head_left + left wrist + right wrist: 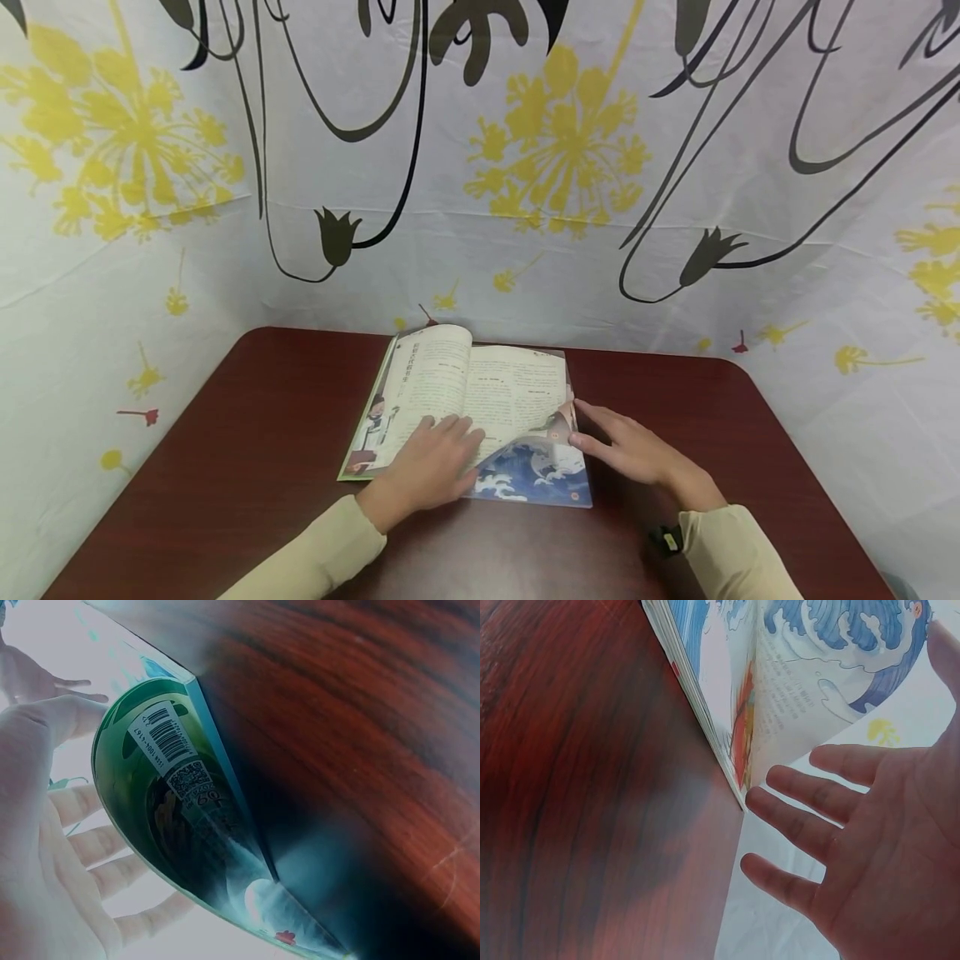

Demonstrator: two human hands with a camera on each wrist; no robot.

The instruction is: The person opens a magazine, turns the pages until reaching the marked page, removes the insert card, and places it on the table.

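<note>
And here's the open book [506, 387], lower centre of the frame, a right-hand page curling up over blue waves! The left hand [431, 467] rests across the pages, fingers loose; the right hand [637, 446], fingers spread wide, meets the lifted edge. Beneath, a red-brown counter [225, 450]; flower-print cloth [420, 175] fills the top.

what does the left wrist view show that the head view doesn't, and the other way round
Only the left wrist view shows the barcode and the QR code on the book's green cover.
Only the head view shows the lines of printed text on the open pages, the light sleeves and the dark wristband.
Both show the left hand, the book and the reddish-brown table.
</note>
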